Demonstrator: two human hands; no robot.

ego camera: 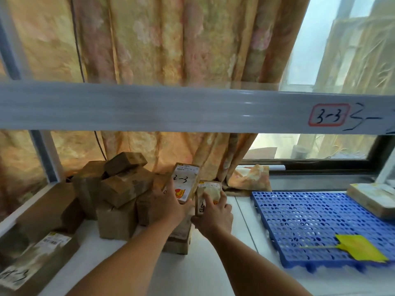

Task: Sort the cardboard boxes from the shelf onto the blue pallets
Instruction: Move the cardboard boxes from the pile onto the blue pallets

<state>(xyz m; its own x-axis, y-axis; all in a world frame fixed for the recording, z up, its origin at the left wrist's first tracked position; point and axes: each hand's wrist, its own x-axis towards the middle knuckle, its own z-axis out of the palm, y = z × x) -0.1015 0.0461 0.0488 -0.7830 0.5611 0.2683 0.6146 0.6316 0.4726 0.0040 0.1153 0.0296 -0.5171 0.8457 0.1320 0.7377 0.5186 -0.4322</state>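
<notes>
The blue pallet [310, 227] lay flat on the white surface, and everything else is placed against it. Left of the pallet, the left hand [171, 204] gripped a tall box [185, 180], its fingers curled round the box's lower end; the box stood tilted, its white label facing the camera with a handwritten number (it looked like "2-3", though the first figure was hard to read). Between that box and the pallet, the right hand [215, 214] held a smaller box [208, 192], the forefinger laid on its pale front face and the other fingers wrapped round its pallet-side edge. The two boxes were just beside each other; whether they touched could not be told.

Farther left of the pallet was a pile of cardboard boxes [119, 189], stacked loosely at odd angles. A flat box [32, 261] with a printed label lay well to the left of the pallet, near the camera.

On the pallet's near right corner rested a yellow fly swatter [361, 247], and on its far right edge sat a pale box [372, 197]. Above the pallet ran a grey shelf beam [171, 107] bearing a red-framed tag [328, 114] reading "3-3". Behind the pallet hung a flowered curtain [171, 39] beside a window [310, 39].
</notes>
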